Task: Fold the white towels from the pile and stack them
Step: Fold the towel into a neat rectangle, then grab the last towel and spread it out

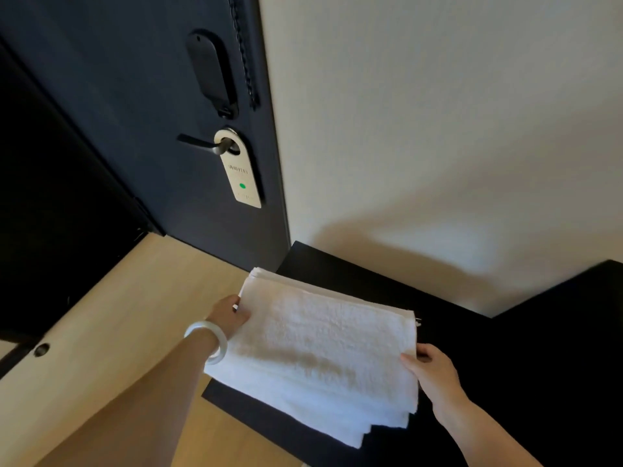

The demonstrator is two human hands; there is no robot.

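Black table (505, 365) against a cream wall, dark door (151, 129) to the left. Folded white towel (320, 348), several layers, lying flat over the table's left corner, overhanging the edge; resting or held just above, cannot tell. Left hand (229, 315) pinching its left edge, right hand (428, 369) gripping its right edge. Towel spanning between both hands, equally near.

Dark door (141, 106) with hanging tag (240, 170) — cream wall (438, 112), pale wood floor (111, 315), black counter (539, 332).
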